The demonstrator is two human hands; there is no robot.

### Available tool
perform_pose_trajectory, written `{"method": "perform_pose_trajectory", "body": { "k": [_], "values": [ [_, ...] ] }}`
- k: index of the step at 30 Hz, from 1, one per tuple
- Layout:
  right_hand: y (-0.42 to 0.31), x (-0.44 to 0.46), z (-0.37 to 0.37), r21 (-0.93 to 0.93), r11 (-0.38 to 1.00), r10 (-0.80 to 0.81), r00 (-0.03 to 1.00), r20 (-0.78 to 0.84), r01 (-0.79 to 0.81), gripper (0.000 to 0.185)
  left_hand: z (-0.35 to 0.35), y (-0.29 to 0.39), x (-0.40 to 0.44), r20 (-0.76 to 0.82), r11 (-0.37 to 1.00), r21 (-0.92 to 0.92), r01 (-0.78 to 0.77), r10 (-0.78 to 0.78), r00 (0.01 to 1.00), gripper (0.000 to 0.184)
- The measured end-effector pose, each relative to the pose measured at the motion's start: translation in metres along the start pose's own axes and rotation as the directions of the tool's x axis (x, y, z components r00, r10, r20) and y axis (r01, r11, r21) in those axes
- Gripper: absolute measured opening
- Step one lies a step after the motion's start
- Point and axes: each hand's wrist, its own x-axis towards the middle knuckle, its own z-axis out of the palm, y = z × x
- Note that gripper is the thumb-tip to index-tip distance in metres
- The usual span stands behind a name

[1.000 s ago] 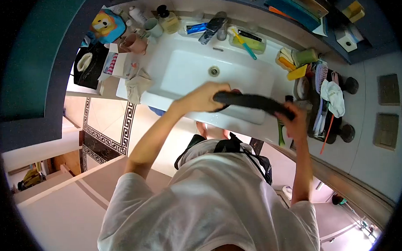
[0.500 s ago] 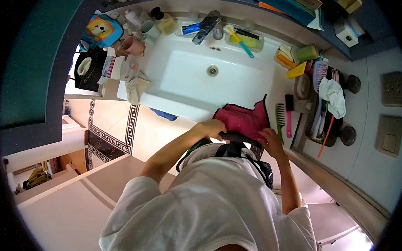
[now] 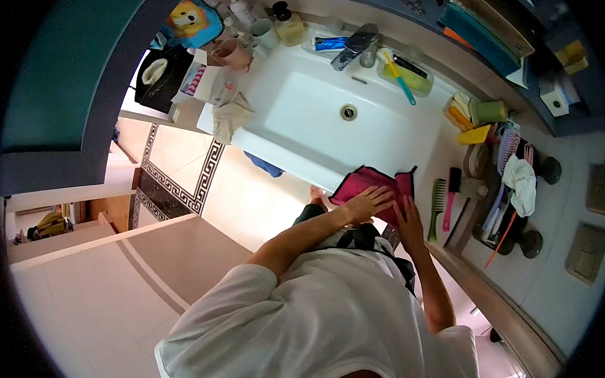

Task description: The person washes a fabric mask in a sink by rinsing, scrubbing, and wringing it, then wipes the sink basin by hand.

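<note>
Under left grip [image 3: 370, 204], maroon cloth [image 3: 359, 181].

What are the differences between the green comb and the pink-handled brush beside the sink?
The green comb is green all over, while the pink-handled brush has a black head on its pink handle. The green comb shows a row of separate teeth; the pink-handled brush's head looks solid black. The green comb lies nearer to the right hand, the pink-handled brush farther. Both lie side by side, roughly parallel.
</note>
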Motion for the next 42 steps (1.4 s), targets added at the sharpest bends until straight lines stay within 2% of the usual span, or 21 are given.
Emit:
{"method": "perform_pose_trajectory", "body": {
  "k": [3,7,10,11,14,16,17,20,21,22,24,26,27,28,30,33,34,36,38,39,42],
  "values": [
    [-0.009,0.007,0.007,0.015,1.0,0.004,0.999,-0.036,-0.004,0.071,0.007,-0.017,-0.012,-0.041,0.995,0.075,-0.061,0.064,0.997,0.068],
    [-0.029,0.038,0.023,0.095,0.994,-0.052,0.997,-0.065,0.058,0.065,0.0,-0.045,-0.048,-0.149,0.997,0.037,-0.066,0.071,0.986,0.066],
    [-0.059,0.076,0.026,0.074,0.99,-0.122,0.992,-0.022,0.123,0.062,-0.007,-0.07,-0.085,-0.12,0.999,0.018,0.039,-0.037,0.992,0.069],
    [-0.07,0.091,0.028,0.092,0.985,-0.144,0.99,-0.01,0.144,0.062,-0.011,-0.081,-0.1,-0.125,0.989,0.128,0.071,-0.055,0.991,0.072],
    [-0.102,0.135,0.037,0.179,0.966,-0.191,0.981,0.011,0.186,0.061,-0.026,-0.115,-0.146,-0.162,0.965,0.187,0.181,-0.152,0.975,0.07],
    [-0.127,0.164,0.036,0.202,0.956,-0.229,0.971,0.063,0.212,0.06,-0.047,-0.133,-0.183,-0.172,0.969,0.084,0.233,-0.216,0.961,0.068],
    [-0.135,0.176,0.057,0.167,0.962,-0.231,0.971,0.065,0.217,0.059,-0.05,-0.147,-0.201,-0.154,0.954,0.13,0.272,-0.251,0.956,0.066],
    [-0.18,0.206,0.044,0.146,0.944,-0.307,0.949,0.073,0.295,0.059,-0.058,-0.191,-0.248,-0.115,0.908,0.174,0.381,-0.366,0.924,0.059],
    [-0.192,0.213,0.05,0.177,0.938,-0.314,0.947,0.074,0.297,0.06,-0.061,-0.206,-0.262,-0.102,0.889,0.263,0.376,-0.362,0.927,0.057],
    [-0.203,0.219,0.048,0.145,0.939,-0.328,0.94,0.097,0.313,0.061,-0.067,-0.221,-0.272,-0.135,0.924,0.116,0.364,-0.349,0.927,0.052],
    [-0.219,0.23,0.045,0.085,0.936,-0.35,0.926,0.138,0.341,0.064,-0.075,-0.247,-0.288,-0.331,0.898,-0.197,0.394,-0.439,0.835,0.045],
    [-0.225,0.236,0.055,0.106,0.941,-0.33,0.939,0.1,0.32,0.064,-0.112,-0.256,-0.296,-0.618,0.865,-0.133,0.484,-0.454,0.642,0.041],
    [-0.227,0.237,0.049,0.105,0.945,-0.323,0.939,0.118,0.311,0.064,-0.12,-0.263,-0.299,-0.62,0.752,-0.007,0.659,-0.52,0.587,0.047],
    [-0.229,0.239,0.045,0.105,0.947,-0.316,0.939,0.136,0.304,0.064,-0.117,-0.271,-0.302,-0.687,0.688,-0.035,0.725,-0.543,0.483,0.056],
    [-0.233,0.243,0.05,0.084,0.951,-0.306,0.948,0.093,0.299,0.061,-0.115,-0.286,-0.309,-0.598,0.612,-0.025,0.79,-0.643,0.479,0.057],
    [-0.237,0.246,0.052,0.11,0.956,-0.281,0.956,0.08,0.272,0.063,-0.109,-0.307,-0.334,-0.395,0.611,-0.12,0.783,-0.753,0.527,0.055],
    [-0.24,0.248,0.053,0.131,0.957,-0.272,0.959,0.082,0.26,0.064,-0.104,-0.315,-0.348,-0.476,0.65,-0.087,0.755,-0.693,0.542,0.042],
    [-0.239,0.247,0.068,0.127,0.959,-0.257,0.966,0.004,0.255,0.064,-0.097,-0.346,-0.379,-0.463,0.644,-0.015,0.765,-0.682,0.566,0.025],
    [-0.24,0.246,0.077,0.132,0.962,-0.236,0.971,-0.029,0.238,0.064,-0.102,-0.373,-0.4,-0.571,0.613,0.064,0.787,-0.625,0.533,0.011],
    [-0.24,0.246,0.077,0.135,0.963,-0.233,0.972,-0.023,0.234,0.065,-0.113,-0.373,-0.399,-0.646,0.576,0.1,0.812,-0.583,0.493,0.009],
    [-0.24,0.25,0.072,0.119,0.961,-0.253,0.967,0.008,0.25,0.069,-0.116,-0.393,-0.384,-0.695,0.529,-0.101,0.843,-0.643,0.321,0.007]
  ]
}}
